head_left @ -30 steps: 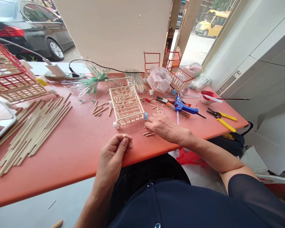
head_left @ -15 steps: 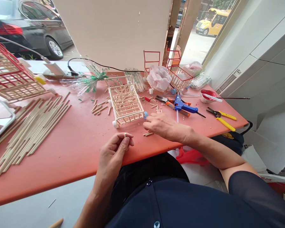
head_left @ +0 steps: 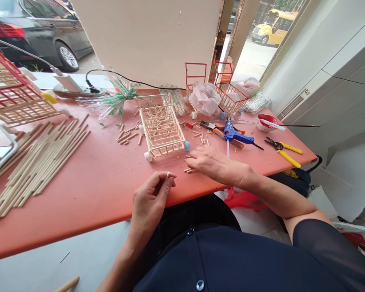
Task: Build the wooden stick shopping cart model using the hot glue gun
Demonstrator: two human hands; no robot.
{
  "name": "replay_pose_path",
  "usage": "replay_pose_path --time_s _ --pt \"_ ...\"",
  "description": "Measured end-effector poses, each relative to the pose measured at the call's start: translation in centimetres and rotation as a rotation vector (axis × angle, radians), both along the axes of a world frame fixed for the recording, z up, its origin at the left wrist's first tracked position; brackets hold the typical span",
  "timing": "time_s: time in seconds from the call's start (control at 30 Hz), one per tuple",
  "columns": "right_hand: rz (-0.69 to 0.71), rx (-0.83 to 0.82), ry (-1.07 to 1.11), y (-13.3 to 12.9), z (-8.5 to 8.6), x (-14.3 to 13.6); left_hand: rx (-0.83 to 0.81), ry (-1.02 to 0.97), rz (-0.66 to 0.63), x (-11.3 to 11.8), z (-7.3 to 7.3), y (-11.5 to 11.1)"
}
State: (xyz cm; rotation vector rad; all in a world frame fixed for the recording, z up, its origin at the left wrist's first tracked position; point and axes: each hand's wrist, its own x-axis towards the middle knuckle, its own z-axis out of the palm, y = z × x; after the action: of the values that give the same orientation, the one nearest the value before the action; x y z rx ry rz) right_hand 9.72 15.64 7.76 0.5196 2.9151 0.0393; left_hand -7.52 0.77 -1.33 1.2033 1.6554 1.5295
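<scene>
My left hand (head_left: 153,192) is closed above the table's front edge, pinching a short wooden stick (head_left: 168,174) between thumb and forefinger. Right of it, my right hand (head_left: 208,162) hovers low over the table with its fingers curled together; what is at their tips is too small to make out. Just under those fingers lie a few short stick pieces (head_left: 189,170). Beyond both hands stands a small cart of pale wooden sticks (head_left: 164,129), with white and blue caps as wheels. A blue glue gun (head_left: 239,137) rests to the right of the cart.
Long wooden sticks (head_left: 42,162) are piled at left, near a red-trimmed stick cart (head_left: 15,89). Pliers with orange handles (head_left: 213,127), yellow-handled pliers (head_left: 284,150) and a cup of red paint (head_left: 266,123) lie at right. Stick offcuts (head_left: 127,136) are scattered around the cart.
My left hand has moved a little to the right with the short stick, toward my right hand. My right hand has shifted slightly right, away from the cart's blue wheel.
</scene>
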Motion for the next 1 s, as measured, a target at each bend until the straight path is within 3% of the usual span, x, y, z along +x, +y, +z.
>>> replay_pose_path --time_s 0.23,0.5,0.7,0.77,0.83,0.9,1.0 --pt "-0.082 -0.05 0.041 -0.1 -1.0 0.7 0.016 -0.022 0.013 -0.2 0.0 0.2" --pt "-0.121 -0.556 0.759 -1.3 -4.6 2.3 0.006 -0.38 -0.067 1.0 0.5 1.4" --pt "-0.188 -0.663 0.945 -3.2 -6.6 1.2 0.15 -0.457 -0.083 2.7 0.7 2.1" --pt "-0.189 -0.609 0.934 -2.9 -6.2 2.0 0.158 -0.413 -0.069 2.6 0.7 2.0" --pt "-0.246 -0.422 0.927 -1.7 -5.4 3.9 0.14 -0.362 -0.074 2.1 0.5 1.9" --pt "-0.406 -0.147 0.927 0.1 -4.3 6.6 0.117 -0.343 -0.087 1.6 0.4 2.0" --pt "-0.705 0.141 0.695 2.9 -2.7 10.5 0.113 -0.386 -0.121 1.0 0.1 2.3"
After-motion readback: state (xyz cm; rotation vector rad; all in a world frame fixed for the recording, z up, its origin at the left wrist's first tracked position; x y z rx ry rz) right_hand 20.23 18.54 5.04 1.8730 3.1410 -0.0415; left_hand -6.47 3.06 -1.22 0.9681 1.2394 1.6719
